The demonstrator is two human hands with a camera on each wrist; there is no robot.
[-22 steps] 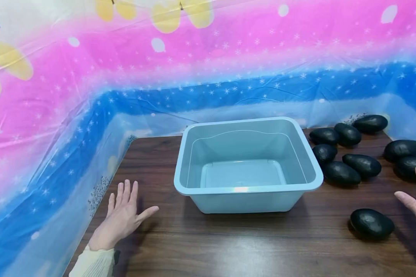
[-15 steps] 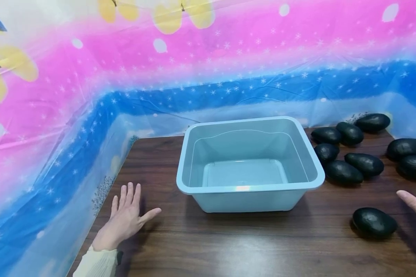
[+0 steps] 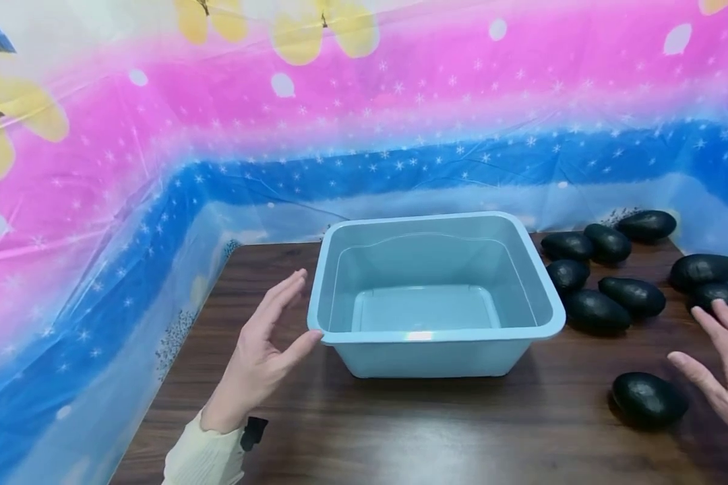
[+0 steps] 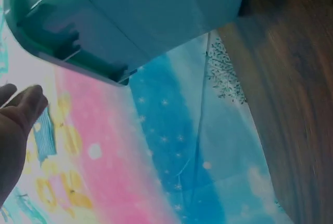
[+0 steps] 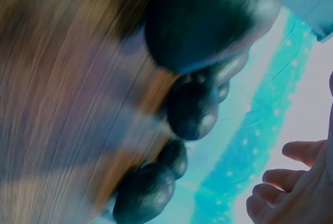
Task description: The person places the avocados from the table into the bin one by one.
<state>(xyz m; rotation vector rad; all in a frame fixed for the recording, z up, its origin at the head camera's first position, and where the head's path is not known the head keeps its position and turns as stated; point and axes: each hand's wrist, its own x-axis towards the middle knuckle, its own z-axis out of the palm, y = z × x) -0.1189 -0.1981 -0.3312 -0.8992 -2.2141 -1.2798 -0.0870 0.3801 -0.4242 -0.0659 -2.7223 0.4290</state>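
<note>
A light blue plastic basin (image 3: 418, 357) stands on the table with nothing inside. At its left side is my left hand (image 3: 251, 364), fingers spread and loosely bent, the thumb tip at the front left corner of the rim in the head view. The left wrist view shows a gap between the fingers (image 4: 32, 102) and the basin (image 4: 156, 16). Over the table at the far right, my right hand (image 3: 724, 370) holds nothing, its fingers apart. Just left of it lies a dark green avocado (image 3: 649, 400), also large in the right wrist view.
Several more avocados (image 3: 597, 310) lie in a group right of the basin. Two others (image 3: 706, 269) sit farther right, beyond my right hand. A patterned pink and blue cloth (image 3: 400, 101) hangs round the brown wooden table (image 3: 364, 431) at the back and left.
My left hand has moved right and up to the basin's left side, turning partly on edge. My right hand has shifted slightly left, toward the single avocado. Basin and avocados stay in place.
</note>
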